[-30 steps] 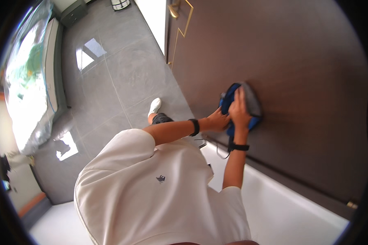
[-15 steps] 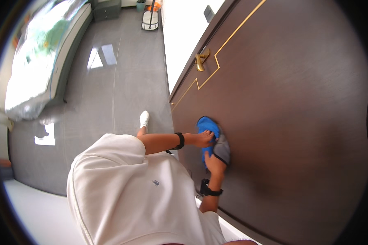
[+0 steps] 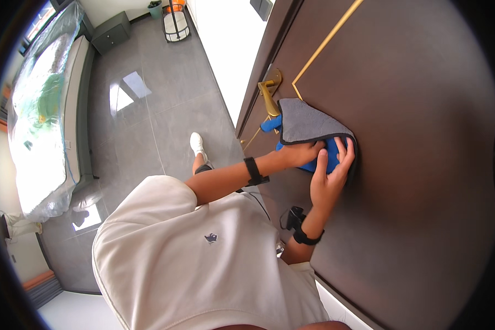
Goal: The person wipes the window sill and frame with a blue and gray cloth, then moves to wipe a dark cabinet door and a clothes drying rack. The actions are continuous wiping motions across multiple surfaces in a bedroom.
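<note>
A microfiber cloth point(image 3: 316, 122), grey on one face and blue on the other with black edging, is held up by both hands in front of the brown door point(image 3: 418, 165). My left hand point(image 3: 302, 154) grips its lower part, with the fingers curled and partly hidden in the folds. My right hand point(image 3: 331, 179) holds the right corner, thumb on the blue side and fingertips at the black edge. Just beyond the cloth's upper left corner is the gold door handle point(image 3: 269, 98). I cannot tell whether the cloth touches it.
Gold trim point(image 3: 327, 41) runs along the door. At the far left stands a bed point(image 3: 41, 115) covered in clear plastic, with a grey cabinet point(image 3: 111, 34) behind it. A black-framed stand point(image 3: 176, 27) is on the grey tiled floor point(image 3: 165, 104) at the back.
Both hands have moved up and right, closer to the door handle. The bunched cloth has been spread out, showing more of its grey face.
</note>
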Demonstrator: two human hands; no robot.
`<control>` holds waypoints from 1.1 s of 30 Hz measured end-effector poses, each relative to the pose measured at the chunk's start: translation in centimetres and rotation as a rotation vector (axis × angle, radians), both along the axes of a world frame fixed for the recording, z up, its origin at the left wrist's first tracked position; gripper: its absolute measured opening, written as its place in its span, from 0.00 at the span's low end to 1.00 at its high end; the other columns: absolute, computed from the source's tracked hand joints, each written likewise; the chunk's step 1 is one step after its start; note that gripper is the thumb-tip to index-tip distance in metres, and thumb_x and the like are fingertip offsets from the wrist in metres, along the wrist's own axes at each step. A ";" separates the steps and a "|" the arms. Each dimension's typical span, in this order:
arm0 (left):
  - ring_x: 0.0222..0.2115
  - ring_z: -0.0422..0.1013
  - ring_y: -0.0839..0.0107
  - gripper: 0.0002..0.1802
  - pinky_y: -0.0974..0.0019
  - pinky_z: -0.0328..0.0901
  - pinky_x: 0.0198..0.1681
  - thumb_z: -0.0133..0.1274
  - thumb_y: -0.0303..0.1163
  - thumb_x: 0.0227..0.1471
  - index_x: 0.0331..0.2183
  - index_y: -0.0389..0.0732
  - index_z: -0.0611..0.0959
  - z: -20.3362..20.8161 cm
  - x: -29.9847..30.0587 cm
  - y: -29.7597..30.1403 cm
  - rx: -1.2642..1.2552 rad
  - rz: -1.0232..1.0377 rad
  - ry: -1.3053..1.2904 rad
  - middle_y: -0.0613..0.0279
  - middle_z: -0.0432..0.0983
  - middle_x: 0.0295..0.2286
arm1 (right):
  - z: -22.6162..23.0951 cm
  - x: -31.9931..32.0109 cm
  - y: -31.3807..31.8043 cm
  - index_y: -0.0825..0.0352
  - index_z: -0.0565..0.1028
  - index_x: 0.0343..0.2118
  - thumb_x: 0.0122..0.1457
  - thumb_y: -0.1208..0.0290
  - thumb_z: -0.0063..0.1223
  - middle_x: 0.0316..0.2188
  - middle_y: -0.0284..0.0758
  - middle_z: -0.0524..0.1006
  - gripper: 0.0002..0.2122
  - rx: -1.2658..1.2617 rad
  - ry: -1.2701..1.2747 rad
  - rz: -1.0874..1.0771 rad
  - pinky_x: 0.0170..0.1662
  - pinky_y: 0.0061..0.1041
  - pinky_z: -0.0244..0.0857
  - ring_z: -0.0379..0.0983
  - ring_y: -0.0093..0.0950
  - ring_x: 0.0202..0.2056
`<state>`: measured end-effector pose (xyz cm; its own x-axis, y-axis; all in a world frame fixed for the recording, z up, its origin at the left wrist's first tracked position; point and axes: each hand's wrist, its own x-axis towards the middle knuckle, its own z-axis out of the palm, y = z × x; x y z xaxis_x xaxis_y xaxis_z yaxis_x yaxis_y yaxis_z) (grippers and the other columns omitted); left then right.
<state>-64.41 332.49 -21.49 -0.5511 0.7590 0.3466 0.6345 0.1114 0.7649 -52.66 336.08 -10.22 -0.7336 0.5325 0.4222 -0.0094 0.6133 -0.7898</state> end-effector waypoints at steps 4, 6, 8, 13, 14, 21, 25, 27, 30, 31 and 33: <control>0.51 0.71 0.51 0.21 0.55 0.64 0.55 0.50 0.41 0.60 0.51 0.40 0.77 -4.9 0.3 -1.1 0.093 -0.019 -0.139 0.46 0.74 0.50 | -2.6 -5.7 -1.6 0.66 0.61 0.65 0.66 0.72 0.48 0.55 0.50 0.75 0.24 -0.067 -0.040 0.031 0.60 0.36 0.62 0.72 0.44 0.55; 0.52 0.71 0.54 0.20 0.57 0.64 0.54 0.50 0.39 0.62 0.53 0.42 0.76 -8.3 -0.2 -0.7 0.268 0.091 -0.221 0.48 0.73 0.51 | -4.6 -7.6 -1.5 0.64 0.60 0.66 0.66 0.74 0.43 0.58 0.49 0.73 0.25 -0.090 -0.169 0.083 0.61 0.36 0.61 0.70 0.45 0.59; 0.50 0.72 0.54 0.19 0.57 0.65 0.52 0.49 0.37 0.62 0.52 0.41 0.76 -12.8 -1.9 0.0 0.243 -0.005 -0.411 0.47 0.74 0.49 | -7.4 -8.5 -1.2 0.64 0.60 0.67 0.64 0.77 0.38 0.62 0.46 0.70 0.26 -0.113 -0.259 0.136 0.63 0.36 0.59 0.67 0.45 0.62; 0.48 0.73 0.48 0.19 0.54 0.68 0.50 0.51 0.35 0.58 0.49 0.37 0.78 -25.2 -7.8 0.2 -0.172 -0.090 -0.541 0.41 0.77 0.45 | -15.2 -8.7 -1.0 0.62 0.60 0.67 0.63 0.80 0.36 0.63 0.50 0.67 0.27 -0.038 -0.496 0.191 0.65 0.39 0.57 0.61 0.48 0.64; 0.50 0.72 0.48 0.21 0.54 0.66 0.52 0.52 0.36 0.58 0.51 0.37 0.78 -26.6 -8.6 0.2 -0.226 -0.102 -0.513 0.40 0.76 0.47 | -16.1 -8.6 -0.9 0.61 0.60 0.67 0.63 0.81 0.37 0.63 0.49 0.67 0.28 0.014 -0.585 0.195 0.65 0.40 0.58 0.61 0.48 0.64; 0.52 0.70 0.56 0.25 0.55 0.63 0.57 0.51 0.44 0.61 0.55 0.41 0.77 -11.6 -6.0 -0.8 0.013 -0.163 -0.848 0.48 0.76 0.50 | -9.4 -8.3 -1.9 0.62 0.63 0.66 0.58 0.80 0.48 0.62 0.44 0.69 0.30 0.446 -0.287 0.103 0.63 0.41 0.61 0.68 0.47 0.60; 0.50 0.72 0.66 0.24 0.57 0.64 0.56 0.49 0.49 0.62 0.52 0.45 0.79 5.5 -7.7 -3.8 0.323 -0.417 -1.735 0.58 0.77 0.48 | -0.3 -12.0 -1.9 0.61 0.64 0.66 0.56 0.79 0.54 0.62 0.38 0.71 0.32 0.809 -0.206 -0.134 0.61 0.39 0.64 0.72 0.42 0.58; 0.53 0.69 0.66 0.27 0.57 0.61 0.59 0.45 0.53 0.62 0.54 0.45 0.77 10.7 -11.0 -6.0 0.213 -0.556 -1.891 0.61 0.74 0.52 | 2.9 -14.4 -2.1 0.62 0.67 0.64 0.54 0.78 0.59 0.60 0.36 0.74 0.32 0.970 -0.182 -0.253 0.58 0.38 0.67 0.74 0.40 0.55; 0.56 0.67 0.67 0.26 0.56 0.58 0.61 0.40 0.52 0.64 0.53 0.46 0.75 14.2 -15.8 -6.6 0.106 -0.751 -2.034 0.64 0.73 0.53 | 5.6 -16.9 -1.3 0.60 0.70 0.62 0.52 0.76 0.62 0.58 0.36 0.75 0.31 0.897 -0.054 -0.298 0.57 0.38 0.68 0.75 0.39 0.54; 0.56 0.66 0.67 0.26 0.56 0.57 0.62 0.40 0.52 0.64 0.54 0.47 0.75 14.3 -17.0 -6.1 0.102 -0.835 -2.078 0.64 0.73 0.53 | 5.6 -17.4 -1.0 0.58 0.71 0.61 0.51 0.75 0.65 0.55 0.36 0.77 0.31 0.905 -0.097 -0.316 0.56 0.36 0.69 0.76 0.39 0.53; 0.57 0.66 0.65 0.29 0.55 0.54 0.64 0.39 0.55 0.64 0.56 0.45 0.74 13.2 -17.6 -5.2 0.011 -0.840 -2.132 0.62 0.71 0.55 | 5.2 -17.5 -0.6 0.57 0.72 0.60 0.52 0.75 0.64 0.54 0.35 0.78 0.29 0.913 -0.139 -0.228 0.55 0.35 0.70 0.77 0.38 0.52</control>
